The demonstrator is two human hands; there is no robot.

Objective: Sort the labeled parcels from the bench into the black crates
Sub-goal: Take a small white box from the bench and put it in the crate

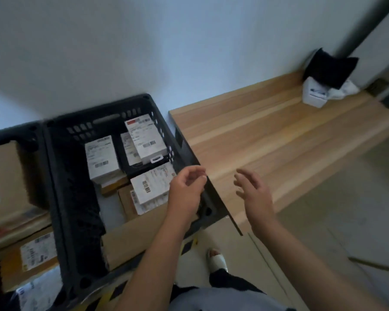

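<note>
Head view, black slotted plastic crate point(61, 176) left of the light wooden table point(279, 142), white labeled parcels point(102, 159) lying inside the crate, left hand point(185, 189) loosely curled and empty over the crate's right rim, right hand point(254, 194) spread and empty above the table's near edge.

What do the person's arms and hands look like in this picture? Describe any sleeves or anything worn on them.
Both forearms are bare, with no sleeves reaching them. The left hand and right hand wear no gloves, and no watch or bracelet shows at either wrist. Rings cannot be made out in the blur.
</note>
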